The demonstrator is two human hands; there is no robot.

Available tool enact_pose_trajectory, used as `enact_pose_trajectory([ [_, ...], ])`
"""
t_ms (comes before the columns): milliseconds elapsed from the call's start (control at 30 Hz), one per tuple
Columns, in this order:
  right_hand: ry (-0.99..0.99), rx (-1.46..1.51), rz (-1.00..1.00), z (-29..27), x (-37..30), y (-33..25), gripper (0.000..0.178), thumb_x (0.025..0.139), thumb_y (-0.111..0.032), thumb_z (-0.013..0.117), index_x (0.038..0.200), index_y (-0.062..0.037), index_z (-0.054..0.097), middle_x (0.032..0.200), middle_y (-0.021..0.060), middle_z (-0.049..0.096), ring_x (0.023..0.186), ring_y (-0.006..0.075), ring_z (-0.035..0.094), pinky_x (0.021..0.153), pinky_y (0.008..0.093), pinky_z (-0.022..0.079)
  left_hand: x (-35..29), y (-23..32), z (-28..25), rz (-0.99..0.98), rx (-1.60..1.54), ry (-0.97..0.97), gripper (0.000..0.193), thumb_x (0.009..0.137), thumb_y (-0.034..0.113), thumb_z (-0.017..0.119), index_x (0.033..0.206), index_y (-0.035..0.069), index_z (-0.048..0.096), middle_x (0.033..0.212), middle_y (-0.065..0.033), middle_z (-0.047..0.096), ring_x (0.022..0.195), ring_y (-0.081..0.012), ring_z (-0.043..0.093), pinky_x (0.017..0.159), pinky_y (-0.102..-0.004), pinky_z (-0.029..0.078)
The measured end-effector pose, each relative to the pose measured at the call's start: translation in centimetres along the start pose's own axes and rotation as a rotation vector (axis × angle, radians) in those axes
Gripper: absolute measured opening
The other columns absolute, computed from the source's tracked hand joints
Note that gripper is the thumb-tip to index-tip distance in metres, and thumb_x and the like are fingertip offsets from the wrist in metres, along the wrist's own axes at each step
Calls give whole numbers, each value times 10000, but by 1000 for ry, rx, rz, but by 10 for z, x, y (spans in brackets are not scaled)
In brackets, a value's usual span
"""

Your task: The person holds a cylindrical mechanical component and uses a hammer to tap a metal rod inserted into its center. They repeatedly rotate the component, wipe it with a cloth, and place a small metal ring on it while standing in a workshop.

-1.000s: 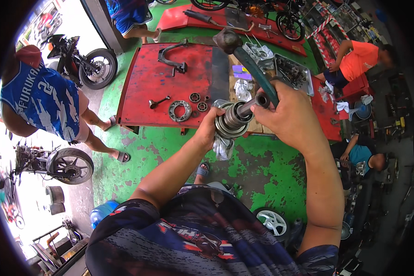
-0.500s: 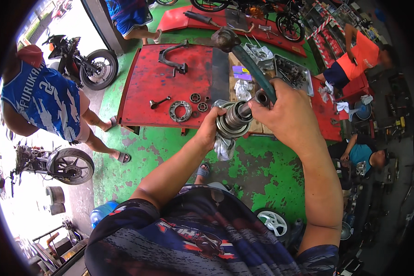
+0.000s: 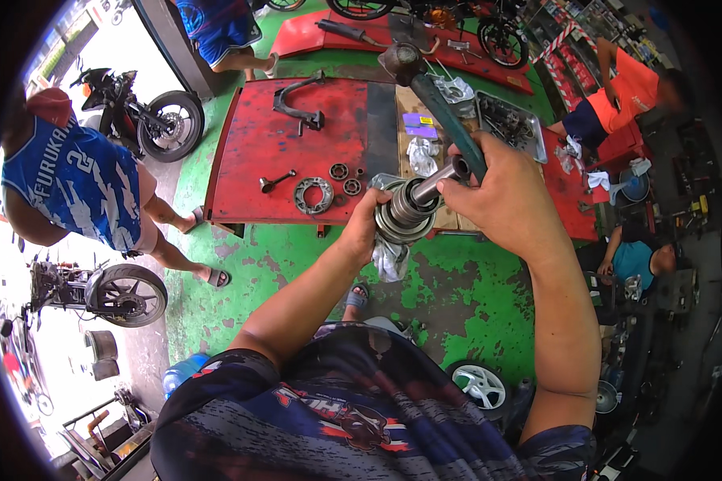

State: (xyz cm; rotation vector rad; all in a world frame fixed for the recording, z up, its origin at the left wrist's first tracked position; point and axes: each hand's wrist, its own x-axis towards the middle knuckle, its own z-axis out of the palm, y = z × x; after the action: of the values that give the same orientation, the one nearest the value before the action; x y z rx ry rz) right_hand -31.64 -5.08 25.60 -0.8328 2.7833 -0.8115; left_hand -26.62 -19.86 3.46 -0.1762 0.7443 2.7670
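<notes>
My left hand (image 3: 363,227) is closed around a round stepped metal pulley part (image 3: 407,215), with a white rag (image 3: 391,261) bunched beneath it. Thumb and fingers of my right hand (image 3: 505,196) pinch a short shiny metal tube (image 3: 441,179), whose lower end meets the middle of the pulley part. The same hand also grips a hammer (image 3: 441,112) by its dark green handle. The hammer's rounded, worn head points away from me, above the far side of the bench. My right palm hides the handle's lower end.
A red workbench (image 3: 249,144) ahead bears a curved metal bracket (image 3: 297,104), a connecting rod (image 3: 277,181), a ring plate (image 3: 313,196), bearings (image 3: 338,171) and a parts tray (image 3: 509,124). People stand left and right; motorcycles (image 3: 168,124) are at left. A wheel (image 3: 478,385) lies near me.
The hammer has tipped slightly to the right and its head has risen. My right hand has shifted a little, showing more of the metal tube. My left hand keeps its hold.
</notes>
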Motion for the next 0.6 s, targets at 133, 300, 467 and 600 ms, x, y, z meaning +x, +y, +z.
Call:
enact_pose_trajectory([
  [133, -18, 146, -56, 4, 2, 15, 336, 819, -204, 753, 1032, 27, 636, 753, 175, 682, 634, 279, 680, 617, 390, 529, -2, 1, 2, 14, -3, -13, 579, 927, 348, 402, 1314, -46, 574, 1115, -203, 727, 967, -317, 741, 894, -432, 601],
  [300, -35, 275, -74, 9, -1, 29, 277, 844, -185, 748, 998, 16, 636, 725, 98, 644, 609, 158, 601, 592, 344, 498, 4, 0, -6, -2, 20, -14, 582, 920, 356, 411, 1321, -35, 568, 1131, -200, 722, 968, -312, 739, 869, -425, 609],
  [467, 155, 381, -46, -12, -5, 26, 225, 862, -161, 752, 984, -9, 638, 737, 8, 607, 624, 82, 554, 571, 298, 470, -2, -8, -37, -21, 5, 48, 595, 902, 405, 441, 1325, 3, 560, 1130, -181, 720, 944, -300, 737, 785, -435, 630],
  [600, 213, 317, 59, -19, 5, 58, 222, 863, -158, 763, 966, -10, 633, 733, 6, 635, 636, 77, 582, 573, 290, 468, -33, 0, -55, 20, 87, 227, 596, 893, 425, 475, 1306, 7, 577, 1118, -167, 717, 948, -290, 734, 814, -450, 637],
])
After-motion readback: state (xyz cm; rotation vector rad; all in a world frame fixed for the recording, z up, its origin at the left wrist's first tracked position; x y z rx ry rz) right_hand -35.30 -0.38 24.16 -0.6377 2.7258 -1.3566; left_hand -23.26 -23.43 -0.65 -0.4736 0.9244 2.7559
